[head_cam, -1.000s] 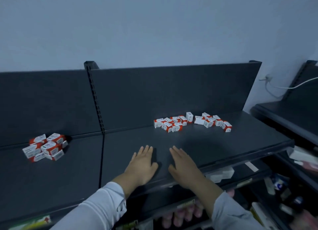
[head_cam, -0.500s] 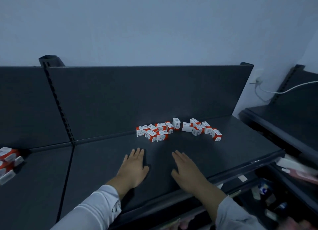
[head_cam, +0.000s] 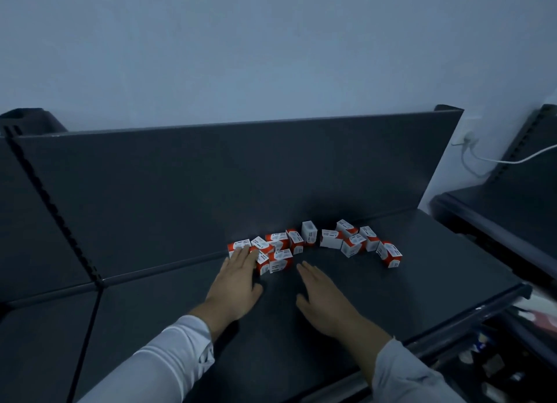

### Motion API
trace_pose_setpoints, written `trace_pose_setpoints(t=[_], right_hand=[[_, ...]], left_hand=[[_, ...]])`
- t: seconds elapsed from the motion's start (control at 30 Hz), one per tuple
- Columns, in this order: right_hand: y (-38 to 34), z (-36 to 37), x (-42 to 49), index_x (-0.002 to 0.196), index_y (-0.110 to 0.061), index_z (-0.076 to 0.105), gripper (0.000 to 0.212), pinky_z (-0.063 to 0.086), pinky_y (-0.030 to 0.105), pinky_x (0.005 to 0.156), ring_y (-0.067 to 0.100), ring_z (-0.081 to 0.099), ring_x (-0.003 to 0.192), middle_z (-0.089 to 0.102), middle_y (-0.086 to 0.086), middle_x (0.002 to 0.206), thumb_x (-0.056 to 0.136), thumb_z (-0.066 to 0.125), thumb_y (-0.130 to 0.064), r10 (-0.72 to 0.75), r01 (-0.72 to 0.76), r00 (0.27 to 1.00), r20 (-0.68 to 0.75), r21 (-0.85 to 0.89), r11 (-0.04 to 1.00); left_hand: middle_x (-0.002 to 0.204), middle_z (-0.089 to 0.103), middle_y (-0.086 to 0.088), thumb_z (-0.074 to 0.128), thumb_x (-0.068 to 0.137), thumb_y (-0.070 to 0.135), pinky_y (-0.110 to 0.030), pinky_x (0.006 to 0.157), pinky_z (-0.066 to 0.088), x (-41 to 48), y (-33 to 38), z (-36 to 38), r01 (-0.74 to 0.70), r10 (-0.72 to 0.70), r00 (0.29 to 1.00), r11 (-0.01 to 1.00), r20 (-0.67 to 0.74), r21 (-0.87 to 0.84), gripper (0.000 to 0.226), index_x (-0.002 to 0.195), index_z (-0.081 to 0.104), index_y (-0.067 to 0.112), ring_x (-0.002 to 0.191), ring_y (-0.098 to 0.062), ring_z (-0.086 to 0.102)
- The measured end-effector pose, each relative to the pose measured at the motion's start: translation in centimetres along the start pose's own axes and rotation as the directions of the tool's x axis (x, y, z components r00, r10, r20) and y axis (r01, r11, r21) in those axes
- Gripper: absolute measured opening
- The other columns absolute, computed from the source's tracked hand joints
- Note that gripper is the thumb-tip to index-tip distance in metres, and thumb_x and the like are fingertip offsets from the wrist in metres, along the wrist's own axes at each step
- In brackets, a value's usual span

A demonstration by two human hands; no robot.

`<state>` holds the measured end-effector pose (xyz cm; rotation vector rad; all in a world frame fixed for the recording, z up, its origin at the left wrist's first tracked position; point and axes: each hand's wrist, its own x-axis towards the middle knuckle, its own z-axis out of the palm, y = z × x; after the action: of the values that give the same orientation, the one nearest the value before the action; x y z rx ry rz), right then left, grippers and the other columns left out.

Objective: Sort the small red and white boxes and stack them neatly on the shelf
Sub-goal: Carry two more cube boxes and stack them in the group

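- Reaching toward the far side of the shelf (head_cam: 437,285), both hands have left its near edge. The red and white boxes (head_cam: 328,243) lie there in a loose, curved row just in front of the back panel (head_cam: 241,179).
- Left hand (head_cam: 238,285): the fingers (head_cam: 242,256) are straight and slightly spread and hold nothing. Their tips now meet the leftmost boxes of the row, which lay well apart from them half a second ago.
- Right hand (head_cam: 324,301): the palm faces down, on or just over the shelf. The fingers (head_cam: 307,271) are straight and together and hold nothing. Their tips are near the left cluster (head_cam: 280,256) but do not touch it.
- Boxes: none is stacked in order, and they lie at mixed angles, some on their sides. One upright box (head_cam: 309,233) stands between the left cluster and the right cluster (head_cam: 357,243). All rest on the shelf, toward its far side and slightly right of centre.
- Meaning for the task: first contact is made, yet sorting and stacking have not begun. The likely next step is to gather or pick up boxes from the left end.
- Difference from the earliest frame: a second heap of boxes, in the bay left of the slotted upright (head_cam: 55,211), was in view then. It is out of frame now, as the view has swung right and nearer.
- Surroundings: a white cable (head_cam: 512,160) runs from a wall socket (head_cam: 468,137) at the far right, above a neighbouring shelf (head_cam: 497,213).
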<state>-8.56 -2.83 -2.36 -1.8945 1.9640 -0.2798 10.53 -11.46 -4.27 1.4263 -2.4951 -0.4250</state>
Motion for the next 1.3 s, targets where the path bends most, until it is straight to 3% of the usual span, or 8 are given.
trace_pose_setpoints(t=[0.33, 0.47, 0.57, 0.67, 0.87, 1.0, 1.13, 1.3], right_hand=[[0.8, -0.2, 5.7, 0.157, -0.016, 0.013, 0.067, 0.011, 0.024, 0.118, 0.013, 0.008, 0.150, 0.006, -0.002, 0.165, 0.099, 0.046, -0.021, -0.189, 0.189, 0.982, -0.029, 0.016, 0.982], [1.8, -0.4, 7.4, 0.149, -0.017, 0.033, 0.053, 0.029, 0.023, 0.111, 0.015, 0.034, 0.137, 0.029, -0.003, 0.153, 0.098, 0.048, -0.013, -0.250, 0.250, 0.964, -0.092, -0.010, 0.968], [2.2, -0.6, 8.1, 0.131, -0.018, 0.046, 0.034, 0.044, 0.025, 0.094, 0.013, 0.049, 0.115, 0.042, -0.005, 0.134, 0.097, 0.051, -0.015, -0.292, 0.293, 0.948, -0.124, -0.016, 0.956], [3.2, -0.6, 8.4, 0.115, -0.018, 0.048, 0.019, 0.049, 0.029, 0.080, 0.015, 0.055, 0.099, 0.047, -0.005, 0.124, 0.097, 0.053, -0.018, -0.311, 0.315, 0.940, -0.138, 0.007, 0.949], [5.7, -1.1, 8.4, 0.103, -0.024, 0.055, 0.014, 0.048, 0.018, 0.078, 0.004, 0.055, 0.092, 0.052, -0.016, 0.106, 0.093, 0.064, -0.024, -0.350, 0.388, 0.912, -0.212, 0.178, 0.904], [6.5, -1.5, 7.9, 0.096, -0.034, 0.057, 0.021, 0.046, 0.010, 0.079, -0.003, 0.056, 0.097, 0.054, -0.018, 0.106, 0.092, 0.065, -0.015, -0.299, 0.415, 0.898, -0.322, 0.398, 0.818], [5.3, -2.0, 8.0, 0.093, -0.033, 0.060, 0.021, 0.049, 0.013, 0.080, -0.004, 0.059, 0.096, 0.063, -0.014, 0.104, 0.092, 0.065, -0.012, -0.275, 0.370, 0.929, -0.249, 0.582, 0.724], [2.7, -0.2, 8.3, 0.096, -0.021, 0.065, 0.006, 0.050, 0.016, 0.078, 0.000, 0.063, 0.089, 0.067, -0.010, 0.097, 0.091, 0.068, -0.020, -0.354, 0.382, 0.922, -0.160, 0.532, 0.756]], left_hand=[[0.164, 0.003, 0.000, 0.048, 0.092, 0.013, -0.027, 0.117, -0.007, 1.3, 0.3, 1.3, 0.058, -0.053, 0.996, 0.996, -0.068, 0.067, 0.074, 0.156, 0.010, 0.018, 0.151, -0.018, -0.001], [0.158, 0.030, 0.000, 0.048, 0.092, 0.012, -0.033, 0.121, 0.016, 1.8, 0.7, 1.4, 0.078, -0.070, 0.983, 0.996, -0.172, 0.040, 0.058, 0.148, 0.035, 0.018, 0.147, -0.019, 0.022], [0.134, 0.055, 0.007, 0.051, 0.089, 0.013, -0.031, 0.100, 0.036, 1.9, 1.0, 1.5, 0.098, -0.098, 0.968, 0.995, -0.229, -0.011, 0.041, 0.128, 0.052, 0.023, 0.127, -0.015, 0.048], [0.114, 0.057, 0.013, 0.059, 0.088, 0.017, -0.027, 0.085, 0.032, 1.5, 1.4, 1.8, 0.113, -0.121, 0.959, 0.993, -0.256, -0.047, 0.022, 0.108, 0.054, 0.025, 0.108, -0.008, 0.051], [0.105, 0.056, 0.013, 0.073, 0.084, 0.028, -0.024, 0.087, 0.046, 0.4, 0.6, 1.2, 0.112, -0.151, 0.981, 0.954, -0.125, -0.279, 0.024, 0.099, 0.055, 0.027, 0.097, -0.003, 0.054], [0.099, 0.066, 0.007, 0.073, 0.085, 0.034, -0.014, 0.077, 0.045, -0.2, 0.9, 1.0, 0.286, -0.355, 0.933, 0.837, -0.064, -0.466, 0.017, 0.095, 0.063, 0.023, 0.092, -0.007, 0.060], [0.091, 0.068, 0.013, 0.062, 0.091, 0.044, -0.009, 0.072, 0.042, -0.6, 0.8, 1.2, 0.367, -0.397, 0.918, 0.836, 0.013, -0.408, 0.021, 0.097, 0.070, 0.025, 0.087, -0.002, 0.062], [0.115, 0.059, 0.008, 0.046, 0.095, 0.017, -0.011, 0.097, 0.036, -1.0, 1.7, 0.8, 0.287, -0.310, 0.950, 0.816, 0.040, -0.502, 0.031, 0.118, 0.064, 0.026, 0.111, -0.005, 0.052]])
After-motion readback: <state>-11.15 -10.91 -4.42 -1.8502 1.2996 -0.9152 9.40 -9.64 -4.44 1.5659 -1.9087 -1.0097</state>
